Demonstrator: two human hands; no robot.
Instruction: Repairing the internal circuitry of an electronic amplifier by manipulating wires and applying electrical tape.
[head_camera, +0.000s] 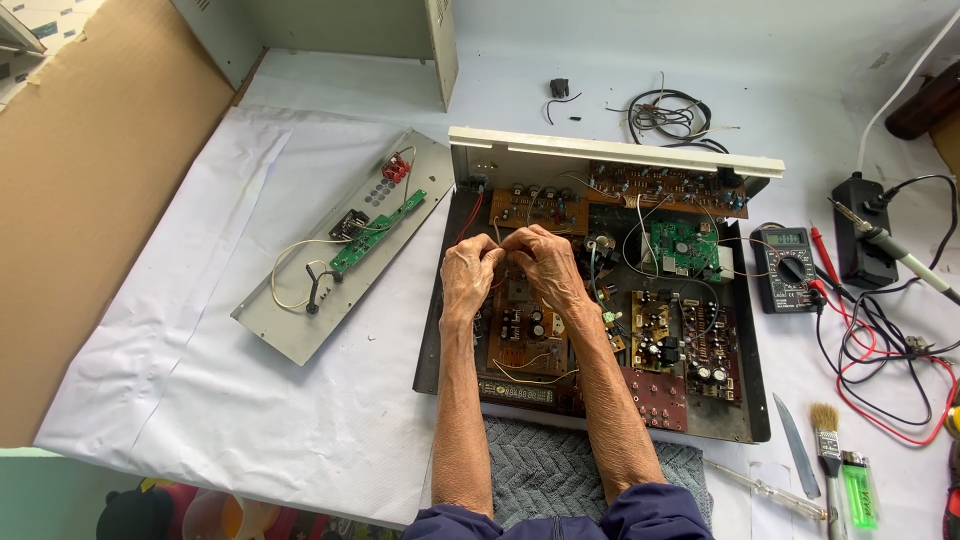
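Observation:
An opened electronic chassis (432, 340) lies on the white table, filled with brown circuit boards (535, 205) and one green board (681, 245). My left hand (468, 268) and my right hand (538, 262) meet over the left part of the chassis, fingertips pinched together on thin wires just below the rear brown board. What the fingers grip is mostly hidden by the knuckles. Both forearms reach in from the bottom edge over a grey towel (545, 465).
A detached grey panel (300, 320) with a green strip board lies to the left. At right sit a multimeter (785, 268) with red and black leads, a soldering iron (900, 255), a knife (797, 430), a brush (827, 440), a green lighter (858, 492) and a screwdriver (765, 487). Loose cables (670, 115) lie behind.

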